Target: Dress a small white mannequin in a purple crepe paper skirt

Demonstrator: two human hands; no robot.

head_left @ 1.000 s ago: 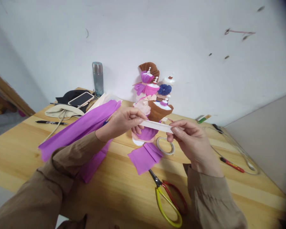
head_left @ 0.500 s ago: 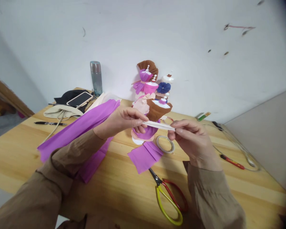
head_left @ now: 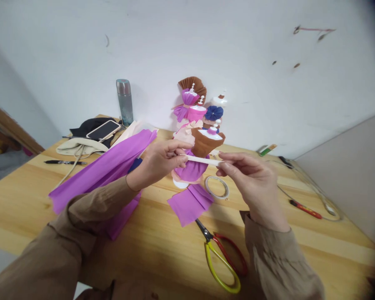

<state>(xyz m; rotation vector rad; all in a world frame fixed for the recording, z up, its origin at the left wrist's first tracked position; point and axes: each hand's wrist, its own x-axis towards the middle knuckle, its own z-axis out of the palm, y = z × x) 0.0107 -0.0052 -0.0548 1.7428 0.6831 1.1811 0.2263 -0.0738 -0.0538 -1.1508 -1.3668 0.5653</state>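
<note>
A narrow white strip [head_left: 203, 160], perhaps folded paper, is stretched between my two hands above the table. My left hand [head_left: 164, 161] pinches its left end between thumb and fingers. Its right end sits between the thumb and fingertips of my right hand [head_left: 250, 177]. Just behind the strip stands a small dress form [head_left: 206, 143] with a brown top and a purple skirt. Below the strip lie a folded purple crepe paper piece [head_left: 190, 204] and a roll of tape [head_left: 216, 187]. Scissors [head_left: 221, 254] with one yellow and one red handle rest nearer me.
Long purple paper [head_left: 103, 166] lies to the left, beside a pen [head_left: 65, 162], a phone [head_left: 103, 130] and a flask [head_left: 125, 102]. More dressed forms [head_left: 195, 112] stand against the wall. At right are a red-handled tool [head_left: 306, 209] and a cable [head_left: 312, 183].
My right hand has shifted slightly left and up, and its fingers have straightened a little. The strip now looks flatter and straighter. My left hand has barely moved.
</note>
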